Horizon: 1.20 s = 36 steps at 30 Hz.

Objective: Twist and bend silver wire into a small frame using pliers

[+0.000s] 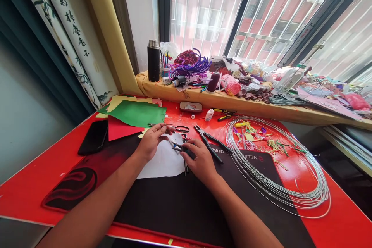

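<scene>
My right hand (200, 159) is closed around small dark-handled pliers (186, 149), their tips pointing left. Facing it, my left hand (154, 139) has its thumb and fingers pinched together. Something thin shows near those fingertips, too small to make out. Both hands are over a sheet of white paper (162, 164) on the black mat. Scissors (182, 129) lie just beyond the fingers, partly covered by the hands. To the right of my right hand rest larger pliers (209, 143) with black handles, opened out.
A big coil of silvery wire (315, 186) covers the right side, with colourful scraps (273, 145) inside it. At left are green paper (139, 112), red paper (123, 128) and a black phone (93, 137). A small white bottle (209, 115) stands behind. Yarn and a thermos (153, 62) crowd the sill.
</scene>
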Tool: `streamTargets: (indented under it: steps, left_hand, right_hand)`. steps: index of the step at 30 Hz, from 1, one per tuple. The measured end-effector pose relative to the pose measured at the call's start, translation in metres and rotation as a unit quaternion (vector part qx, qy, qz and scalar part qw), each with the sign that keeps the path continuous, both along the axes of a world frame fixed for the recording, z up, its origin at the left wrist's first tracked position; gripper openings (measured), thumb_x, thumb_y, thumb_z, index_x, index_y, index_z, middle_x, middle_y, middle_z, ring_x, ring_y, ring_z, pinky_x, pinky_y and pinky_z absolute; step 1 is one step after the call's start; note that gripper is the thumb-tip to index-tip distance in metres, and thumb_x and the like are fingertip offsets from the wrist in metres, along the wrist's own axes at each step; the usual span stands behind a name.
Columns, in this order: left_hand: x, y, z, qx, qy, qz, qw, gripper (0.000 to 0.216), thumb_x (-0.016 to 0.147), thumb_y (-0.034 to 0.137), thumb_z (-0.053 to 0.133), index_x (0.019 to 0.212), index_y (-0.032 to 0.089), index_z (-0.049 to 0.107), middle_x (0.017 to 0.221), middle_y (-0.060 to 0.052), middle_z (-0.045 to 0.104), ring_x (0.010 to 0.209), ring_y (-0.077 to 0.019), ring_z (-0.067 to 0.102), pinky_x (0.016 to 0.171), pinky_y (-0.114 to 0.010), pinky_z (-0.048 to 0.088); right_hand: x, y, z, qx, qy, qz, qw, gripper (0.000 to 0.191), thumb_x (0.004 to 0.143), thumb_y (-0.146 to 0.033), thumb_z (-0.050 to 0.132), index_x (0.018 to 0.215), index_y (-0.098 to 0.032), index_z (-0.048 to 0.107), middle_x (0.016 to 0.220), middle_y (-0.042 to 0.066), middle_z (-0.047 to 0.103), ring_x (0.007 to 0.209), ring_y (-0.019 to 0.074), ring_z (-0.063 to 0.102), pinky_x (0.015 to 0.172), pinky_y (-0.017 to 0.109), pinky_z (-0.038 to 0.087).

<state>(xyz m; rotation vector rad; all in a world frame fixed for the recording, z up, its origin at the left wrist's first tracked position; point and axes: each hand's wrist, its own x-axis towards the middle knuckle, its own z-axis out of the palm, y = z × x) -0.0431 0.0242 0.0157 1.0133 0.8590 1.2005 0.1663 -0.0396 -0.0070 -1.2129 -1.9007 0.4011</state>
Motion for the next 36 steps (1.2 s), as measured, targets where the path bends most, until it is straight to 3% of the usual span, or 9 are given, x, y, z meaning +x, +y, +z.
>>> streamTargets:
  steps: [4,6,9,17,21,25,31,34,36]
  left_hand:
    - [0.003,-0.004,-0.001,-0.043,-0.063,-0.088,0.993,0.026,0.086,0.038,0.077,0.087,0.016,0.063,0.107,-0.012,0.077,0.071,-0.0154,0.067,0.059,-0.025,0.046]
    - [0.008,-0.008,-0.003,-0.064,-0.082,-0.134,0.986,0.027,0.087,0.039,0.077,0.089,0.017,0.061,0.100,-0.011,0.077,0.066,-0.0166,0.067,0.057,-0.026,0.046]
    - [0.017,-0.014,-0.005,-0.077,-0.107,-0.153,0.979,0.025,0.088,0.037,0.078,0.090,0.016,0.063,0.088,-0.008,0.074,0.069,-0.0179,0.068,0.066,-0.029,0.052]
    - [0.019,-0.014,-0.006,-0.045,-0.135,-0.156,0.977,0.022,0.090,0.032,0.075,0.085,0.012,0.069,0.087,-0.011,0.074,0.075,-0.0184,0.066,0.067,-0.027,0.051]
    - [0.016,-0.014,-0.004,-0.039,-0.137,-0.142,0.979,0.021,0.091,0.032,0.075,0.085,0.012,0.069,0.082,-0.010,0.073,0.072,-0.0177,0.065,0.066,-0.026,0.050]
    - [0.017,-0.016,-0.001,-0.050,-0.143,-0.160,0.975,0.022,0.091,0.031,0.075,0.082,0.012,0.068,0.076,-0.008,0.071,0.067,-0.0161,0.063,0.062,-0.025,0.048]
    - [0.019,-0.018,0.001,-0.063,-0.135,-0.148,0.978,0.024,0.086,0.034,0.081,0.085,0.013,0.070,0.082,-0.009,0.073,0.070,-0.0165,0.065,0.063,-0.025,0.049]
    - [0.016,-0.015,0.004,-0.034,-0.089,-0.090,0.991,0.027,0.084,0.038,0.082,0.090,0.013,0.073,0.098,-0.011,0.076,0.078,-0.0175,0.068,0.074,-0.029,0.053]
    - [0.013,-0.014,0.006,0.005,-0.030,-0.036,0.999,0.031,0.084,0.043,0.081,0.093,0.014,0.075,0.102,-0.012,0.077,0.079,-0.0184,0.069,0.073,-0.030,0.053]
  right_hand:
    - [0.000,0.000,0.008,-0.020,0.081,-0.008,0.997,0.017,0.091,-0.025,0.073,0.107,-0.023,0.078,0.110,0.009,0.071,0.102,0.0240,0.068,0.094,0.037,0.054]
    - [0.000,0.000,0.011,-0.021,0.103,-0.003,0.994,0.018,0.092,-0.027,0.072,0.108,-0.023,0.079,0.108,0.008,0.071,0.100,0.0231,0.069,0.092,0.036,0.054]
    - [0.000,-0.001,0.012,-0.021,0.113,0.012,0.993,0.027,0.094,-0.028,0.071,0.120,-0.027,0.077,0.109,0.007,0.070,0.101,0.0220,0.068,0.093,0.035,0.054]
    - [0.000,-0.001,0.005,-0.015,0.077,0.038,0.996,0.026,0.094,-0.032,0.072,0.119,-0.025,0.076,0.119,0.011,0.069,0.112,0.0253,0.067,0.100,0.040,0.053]
    - [0.004,0.000,0.002,-0.033,0.026,0.060,0.997,0.048,0.090,-0.039,0.078,0.135,-0.026,0.067,0.136,0.013,0.063,0.128,0.0294,0.060,0.110,0.045,0.048]
    - [0.004,0.001,0.000,-0.058,-0.029,0.071,0.995,0.066,0.086,-0.034,0.082,0.147,-0.025,0.057,0.145,0.015,0.058,0.136,0.0320,0.053,0.114,0.049,0.044]
    - [0.002,0.002,0.001,-0.101,-0.003,0.059,0.993,0.043,0.091,-0.032,0.074,0.133,-0.022,0.066,0.127,0.013,0.069,0.119,0.0299,0.062,0.103,0.045,0.049]
    - [0.002,0.002,0.002,-0.135,0.062,0.048,0.988,0.039,0.093,-0.037,0.071,0.128,-0.021,0.068,0.125,0.012,0.071,0.115,0.0295,0.065,0.101,0.043,0.048]
    - [0.001,0.002,0.004,-0.173,0.116,0.041,0.977,0.037,0.094,-0.044,0.069,0.123,-0.020,0.070,0.122,0.012,0.073,0.111,0.0290,0.067,0.099,0.042,0.048]
